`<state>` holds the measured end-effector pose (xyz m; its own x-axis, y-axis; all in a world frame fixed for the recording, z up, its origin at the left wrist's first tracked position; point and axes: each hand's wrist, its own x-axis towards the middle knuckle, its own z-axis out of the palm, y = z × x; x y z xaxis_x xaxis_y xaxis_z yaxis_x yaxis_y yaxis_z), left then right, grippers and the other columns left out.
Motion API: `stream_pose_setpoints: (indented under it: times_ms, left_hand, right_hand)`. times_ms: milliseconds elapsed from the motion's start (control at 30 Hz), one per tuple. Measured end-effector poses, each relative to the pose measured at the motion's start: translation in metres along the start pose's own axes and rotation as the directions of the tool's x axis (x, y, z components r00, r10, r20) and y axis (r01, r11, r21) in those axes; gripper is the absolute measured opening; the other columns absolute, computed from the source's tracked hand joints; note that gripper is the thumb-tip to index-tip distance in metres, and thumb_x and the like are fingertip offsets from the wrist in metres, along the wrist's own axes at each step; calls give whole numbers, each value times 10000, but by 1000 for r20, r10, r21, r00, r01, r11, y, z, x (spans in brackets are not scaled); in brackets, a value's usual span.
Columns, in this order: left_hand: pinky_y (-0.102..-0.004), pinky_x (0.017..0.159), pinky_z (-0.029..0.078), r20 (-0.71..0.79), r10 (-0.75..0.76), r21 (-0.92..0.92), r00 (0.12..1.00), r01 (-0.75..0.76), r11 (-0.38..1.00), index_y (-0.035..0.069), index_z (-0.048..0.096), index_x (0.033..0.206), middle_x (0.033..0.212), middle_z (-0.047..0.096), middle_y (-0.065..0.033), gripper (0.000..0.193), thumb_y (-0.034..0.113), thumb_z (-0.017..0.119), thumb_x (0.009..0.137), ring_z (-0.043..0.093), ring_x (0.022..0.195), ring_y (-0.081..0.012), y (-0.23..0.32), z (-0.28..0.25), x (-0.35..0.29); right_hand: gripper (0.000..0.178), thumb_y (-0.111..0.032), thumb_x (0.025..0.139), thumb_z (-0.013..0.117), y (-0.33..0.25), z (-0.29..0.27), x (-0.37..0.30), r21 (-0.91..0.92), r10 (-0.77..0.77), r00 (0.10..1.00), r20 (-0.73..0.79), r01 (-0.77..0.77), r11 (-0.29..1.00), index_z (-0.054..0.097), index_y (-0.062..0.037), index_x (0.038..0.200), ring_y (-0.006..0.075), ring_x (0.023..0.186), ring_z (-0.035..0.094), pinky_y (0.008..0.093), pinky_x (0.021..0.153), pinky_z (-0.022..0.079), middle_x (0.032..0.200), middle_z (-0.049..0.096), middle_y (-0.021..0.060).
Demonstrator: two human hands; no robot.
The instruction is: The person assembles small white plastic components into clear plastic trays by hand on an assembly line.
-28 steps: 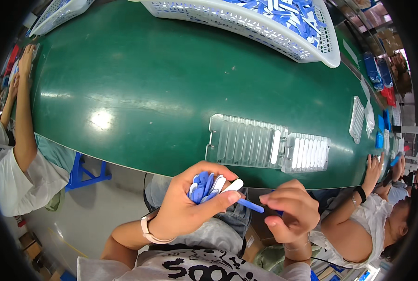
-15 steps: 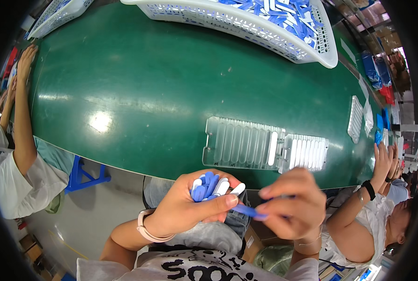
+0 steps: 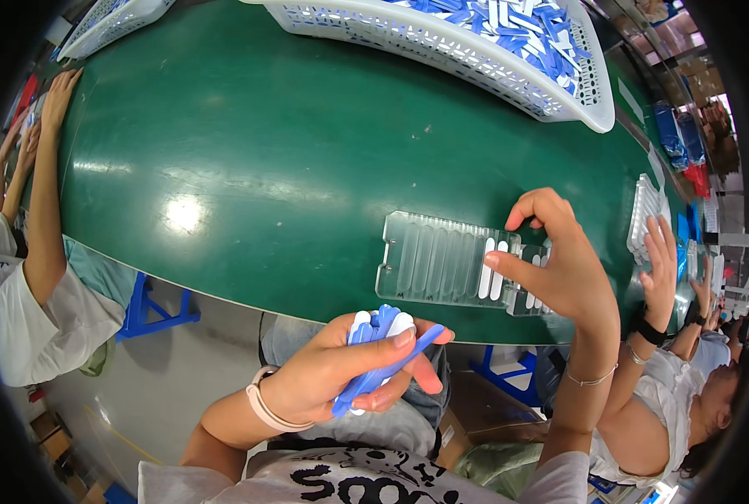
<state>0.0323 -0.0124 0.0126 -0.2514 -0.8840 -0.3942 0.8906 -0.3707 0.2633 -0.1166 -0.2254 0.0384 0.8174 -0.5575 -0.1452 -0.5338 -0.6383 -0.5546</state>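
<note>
My left hand (image 3: 341, 370), held over my lap, is closed round a bundle of blue and white strips (image 3: 370, 361), flat and rounded at the ends. One blue strip sticks out past its fingertips to the right. On the table's near edge lies a clear, hinged, slotted plastic case (image 3: 433, 262). Two white strips (image 3: 489, 273) sit side by side in the right end of its larger half. My right hand (image 3: 551, 252) is over the hinge with thumb and forefinger apart, thumb tip at these strips. It partly hides the smaller half, where more white strips show.
A white basket (image 3: 442, 52) heaped with blue and white strips stands at the far side of the green table (image 3: 223, 151). Another basket (image 3: 110, 29) is far left. A second clear case (image 3: 643, 214) lies at right. Co-workers' arms reach in at both sides.
My right hand has let go of the blue strip by my left hand and moved up and right over the case. A second white strip now lies beside the first in the larger half.
</note>
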Motion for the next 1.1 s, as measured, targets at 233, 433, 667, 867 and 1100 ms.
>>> stream_pose_setpoints:
  times_ms: [233,433,667,867,1100]
  left_hand:
    - [-218,441,341,-34,43,36,999,-42,998,12,494,1212,874,656,-175,337,248,501,971,442,498,-80,-5,1,-2]
    - [-215,440,339,42,-32,2,999,32,999,47,480,1184,819,638,-161,306,275,485,979,448,489,-86,-6,4,0]
    - [-224,458,316,90,-13,-180,996,29,983,56,490,1137,704,522,-71,284,293,467,984,405,505,-82,-19,-4,0]
    - [-279,561,365,34,53,-274,998,-42,961,43,455,1212,876,533,-122,370,38,530,850,448,658,-139,-18,-2,-3]
    - [-286,595,457,53,74,31,996,-75,997,-6,391,1330,1144,587,-226,448,72,515,907,594,800,-190,-10,6,-11]
  right_hand:
    - [349,-110,681,765,-15,7,-6,121,-80,994,-69,88,989,592,-86,984,220,956,481,329,865,349,978,535,47]
    - [196,23,676,718,-44,16,-32,476,-420,906,56,345,809,687,-46,857,220,787,596,326,680,478,913,624,70]
    - [55,0,802,623,-30,1,-26,430,-184,983,28,154,890,636,11,854,137,596,562,264,564,450,724,606,77]
    - [29,-13,775,668,-14,-20,12,318,-105,991,79,75,945,655,-10,801,89,530,469,239,501,380,684,578,45]
    - [189,-84,710,750,-23,-12,29,74,-172,957,235,159,985,628,-29,844,156,577,479,290,543,403,691,517,52]
